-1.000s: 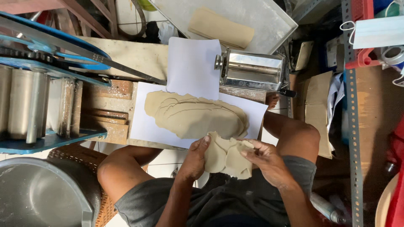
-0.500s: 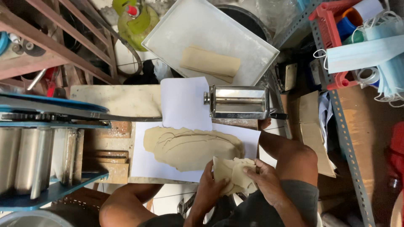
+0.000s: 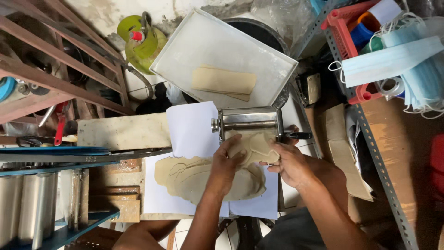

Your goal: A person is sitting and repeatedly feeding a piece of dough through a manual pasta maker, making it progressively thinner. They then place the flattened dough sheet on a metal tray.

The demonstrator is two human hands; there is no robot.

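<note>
Seen from the head camera looking straight down, both hands gripped a folded lump of tan dough (image 3: 252,147) and held it against the near side of a small metal roller machine (image 3: 249,121). The left hand (image 3: 226,162) closed its fingers over the lump's left edge; the right hand (image 3: 289,162) clasped its right edge, thumb on top. Just beyond the right hand, the machine's black crank handle (image 3: 299,135) stuck out sideways. Beneath both hands and wrists lay a wide, flat sheet of dough (image 3: 189,178) on white paper (image 3: 159,194) spread over the tabletop (image 3: 122,132). Well beyond the hands, past the machine, a metal tray (image 3: 185,55) carried a folded strip of dough (image 3: 224,82).
</note>
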